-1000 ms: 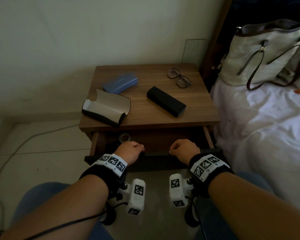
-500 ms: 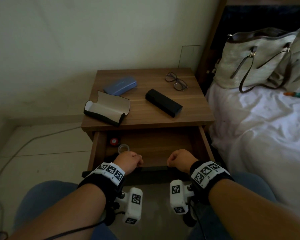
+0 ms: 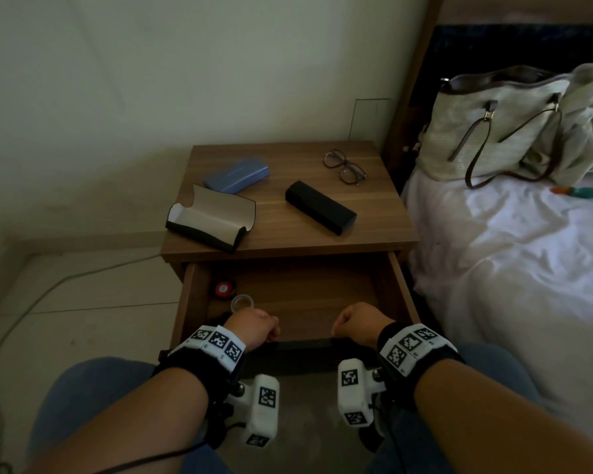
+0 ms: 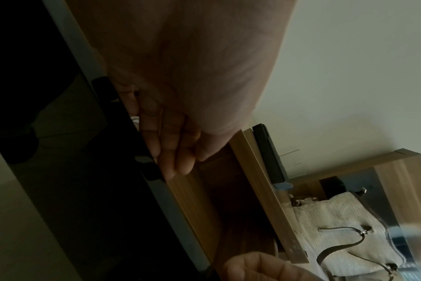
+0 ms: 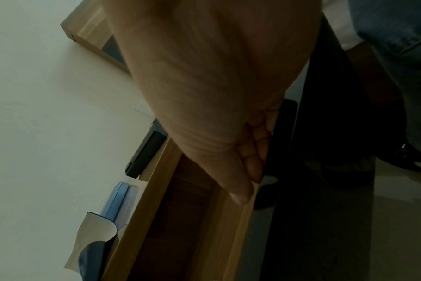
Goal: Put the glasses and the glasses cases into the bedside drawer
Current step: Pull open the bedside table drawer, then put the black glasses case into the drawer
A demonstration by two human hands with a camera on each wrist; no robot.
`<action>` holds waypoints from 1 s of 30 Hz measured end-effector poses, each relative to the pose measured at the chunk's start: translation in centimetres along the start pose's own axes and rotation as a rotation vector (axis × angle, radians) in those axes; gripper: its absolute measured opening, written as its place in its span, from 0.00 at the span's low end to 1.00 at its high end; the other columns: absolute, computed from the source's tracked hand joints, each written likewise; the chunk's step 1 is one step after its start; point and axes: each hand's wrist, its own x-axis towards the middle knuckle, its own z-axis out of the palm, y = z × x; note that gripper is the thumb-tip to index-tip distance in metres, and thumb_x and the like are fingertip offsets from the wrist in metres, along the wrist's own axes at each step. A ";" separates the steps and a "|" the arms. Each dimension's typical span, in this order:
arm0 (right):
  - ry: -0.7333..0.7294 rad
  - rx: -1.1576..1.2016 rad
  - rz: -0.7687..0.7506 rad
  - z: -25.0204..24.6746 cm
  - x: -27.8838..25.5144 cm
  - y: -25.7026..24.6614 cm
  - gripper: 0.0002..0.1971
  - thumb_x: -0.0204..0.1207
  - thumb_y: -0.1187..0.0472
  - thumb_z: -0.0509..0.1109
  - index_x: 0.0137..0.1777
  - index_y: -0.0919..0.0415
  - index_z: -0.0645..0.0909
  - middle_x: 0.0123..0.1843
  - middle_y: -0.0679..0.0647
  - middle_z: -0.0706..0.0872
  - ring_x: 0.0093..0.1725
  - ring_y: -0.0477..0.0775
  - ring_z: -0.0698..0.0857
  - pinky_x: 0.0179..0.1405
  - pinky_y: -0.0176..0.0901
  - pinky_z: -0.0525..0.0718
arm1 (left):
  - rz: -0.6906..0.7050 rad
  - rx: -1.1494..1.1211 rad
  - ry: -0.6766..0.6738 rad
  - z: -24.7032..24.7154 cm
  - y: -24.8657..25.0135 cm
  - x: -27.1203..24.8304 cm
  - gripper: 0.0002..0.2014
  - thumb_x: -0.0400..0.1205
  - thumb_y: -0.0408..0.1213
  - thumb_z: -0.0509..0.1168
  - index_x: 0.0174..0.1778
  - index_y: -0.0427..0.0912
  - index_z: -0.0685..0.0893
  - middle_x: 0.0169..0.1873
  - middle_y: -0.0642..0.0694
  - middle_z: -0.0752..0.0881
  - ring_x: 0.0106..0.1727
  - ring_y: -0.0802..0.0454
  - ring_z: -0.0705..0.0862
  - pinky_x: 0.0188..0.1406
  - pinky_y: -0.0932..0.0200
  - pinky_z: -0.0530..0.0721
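Your left hand (image 3: 254, 325) and right hand (image 3: 356, 321) each curl over the front edge of the bedside drawer (image 3: 305, 345), spread apart so it slides straight; each grip holds only that edge. Beyond your grip, on the table (image 3: 384, 220), wait the glasses (image 3: 344, 166), blue case (image 3: 236, 174), black case (image 3: 320, 207) and open case (image 3: 211, 218), none stowed yet.
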 end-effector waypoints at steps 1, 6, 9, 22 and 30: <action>-0.005 0.001 0.003 0.0 0.0 0.1 0.09 0.78 0.61 0.70 0.35 0.56 0.79 0.53 0.58 0.86 0.57 0.54 0.84 0.64 0.47 0.83 | -0.011 0.005 -0.015 0.0 0.1 0.0 0.15 0.87 0.42 0.57 0.37 0.46 0.85 0.42 0.48 0.87 0.50 0.52 0.86 0.59 0.56 0.80; -0.057 -0.057 0.027 -0.2 0.0 -0.2 0.10 0.80 0.54 0.66 0.48 0.62 0.80 0.49 0.57 0.84 0.58 0.58 0.85 0.67 0.52 0.82 | -0.084 0.011 -0.071 0.1 0.8 -0.1 0.15 0.88 0.40 0.56 0.38 0.44 0.81 0.36 0.50 0.84 0.38 0.57 0.82 0.34 0.67 0.76; -0.087 0.052 0.031 -0.5 0.6 -0.2 0.12 0.79 0.54 0.68 0.51 0.64 0.82 0.41 0.53 0.82 0.50 0.54 0.82 0.65 0.51 0.83 | -0.149 -0.025 -0.102 0.0 1.2 0.0 0.15 0.88 0.42 0.56 0.39 0.42 0.80 0.35 0.48 0.85 0.35 0.57 0.82 0.30 0.65 0.75; 0.440 0.380 -0.126 -7.9 4.3 -3.2 0.34 0.72 0.51 0.75 0.75 0.56 0.65 0.71 0.58 0.74 0.65 0.58 0.79 0.52 0.44 0.79 | 0.152 -0.298 0.191 -5.1 8.3 2.2 0.09 0.83 0.53 0.60 0.56 0.59 0.80 0.54 0.58 0.82 0.57 0.56 0.81 0.57 0.54 0.80; 0.513 0.304 -0.084 -10.6 7.8 -4.0 0.42 0.68 0.51 0.79 0.79 0.54 0.61 0.78 0.58 0.63 0.73 0.60 0.74 0.68 0.50 0.78 | 0.206 -0.490 0.274 -6.9 13.2 5.7 0.27 0.84 0.53 0.59 0.79 0.50 0.69 0.74 0.50 0.75 0.72 0.49 0.75 0.74 0.43 0.73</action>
